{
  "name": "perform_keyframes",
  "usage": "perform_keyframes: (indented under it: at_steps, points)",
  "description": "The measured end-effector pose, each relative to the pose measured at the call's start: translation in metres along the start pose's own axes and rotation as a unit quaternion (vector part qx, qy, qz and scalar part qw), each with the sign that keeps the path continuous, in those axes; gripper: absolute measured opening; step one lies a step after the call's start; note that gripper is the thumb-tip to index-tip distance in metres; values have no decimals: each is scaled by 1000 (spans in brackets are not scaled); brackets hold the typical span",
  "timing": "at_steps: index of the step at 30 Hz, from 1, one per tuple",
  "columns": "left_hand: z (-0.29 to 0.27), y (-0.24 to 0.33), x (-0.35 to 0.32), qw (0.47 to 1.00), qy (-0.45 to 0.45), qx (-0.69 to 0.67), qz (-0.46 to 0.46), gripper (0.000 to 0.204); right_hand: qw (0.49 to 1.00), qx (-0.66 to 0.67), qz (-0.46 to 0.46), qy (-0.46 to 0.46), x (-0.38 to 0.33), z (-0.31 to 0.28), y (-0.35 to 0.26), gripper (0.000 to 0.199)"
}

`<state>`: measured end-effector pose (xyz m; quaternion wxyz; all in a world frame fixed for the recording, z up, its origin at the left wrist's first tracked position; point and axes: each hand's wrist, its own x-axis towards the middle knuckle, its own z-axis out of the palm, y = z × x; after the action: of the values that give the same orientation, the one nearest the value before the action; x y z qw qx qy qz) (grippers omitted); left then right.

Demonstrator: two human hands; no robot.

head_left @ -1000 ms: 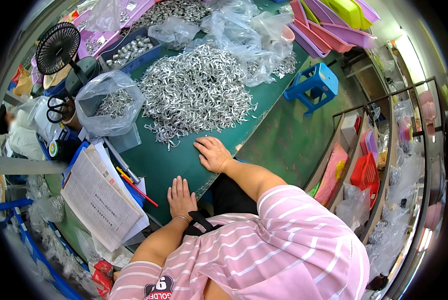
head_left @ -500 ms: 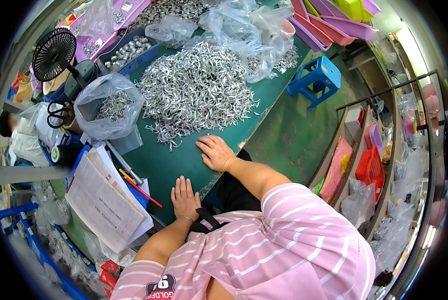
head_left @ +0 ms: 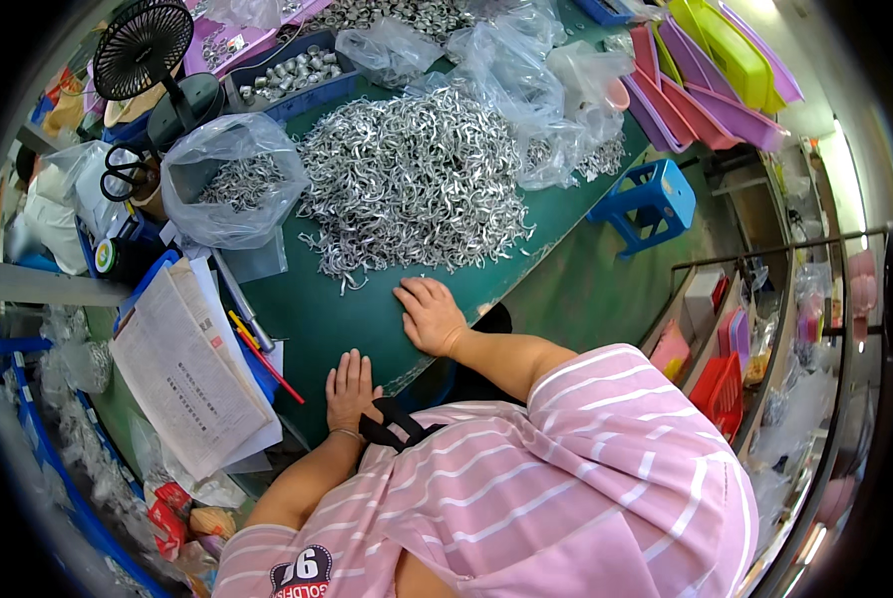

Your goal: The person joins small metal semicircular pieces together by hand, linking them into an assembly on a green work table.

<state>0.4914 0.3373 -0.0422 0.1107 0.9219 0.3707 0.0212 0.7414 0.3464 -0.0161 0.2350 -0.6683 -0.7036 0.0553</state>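
Observation:
A large heap of small curved silvery metal pieces covers the middle of the green tabletop. Just below its near edge, my right hand lies palm down on the table with its fingers stretched out, touching none of the pieces. My left hand rests flat near the table's front edge, fingers straight and holding nothing. To the left of the heap stands an open clear plastic bag with more of these pieces inside.
Papers with pens and a metal tube lie left of my left hand. A black fan and a blue bin of metal caps stand at the far left. Right of the table are a blue stool, stacked plastic trays and shelving.
The view has shifted a little, so the table and its contents appear farther right. Both hands stay flat on the tabletop, and the heap looks the same.

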Motion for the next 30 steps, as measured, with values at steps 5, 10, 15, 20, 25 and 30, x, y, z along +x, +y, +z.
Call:
perform_keyframes:
  at_steps: [5,10,15,20,25,30]
  points:
    - [-23,12,3,998,-55,-26,-30,64,996,68,22,-59,-2,-5,6,56]
    - [-26,9,2,999,-39,-16,-22,67,965,252,-59,-46,-7,-10,32,58]
    - [-29,3,-11,996,-85,17,-31,69,914,372,-152,-47,-33,-42,120,52]
    - [-34,8,-11,995,-89,2,-36,67,908,394,-55,-134,-106,-103,210,37]
    - [-41,10,0,995,-88,4,-38,61,838,331,238,-362,-157,-33,234,25]
    - [-36,6,0,996,-81,0,-31,62,868,147,15,-474,-203,70,254,36]
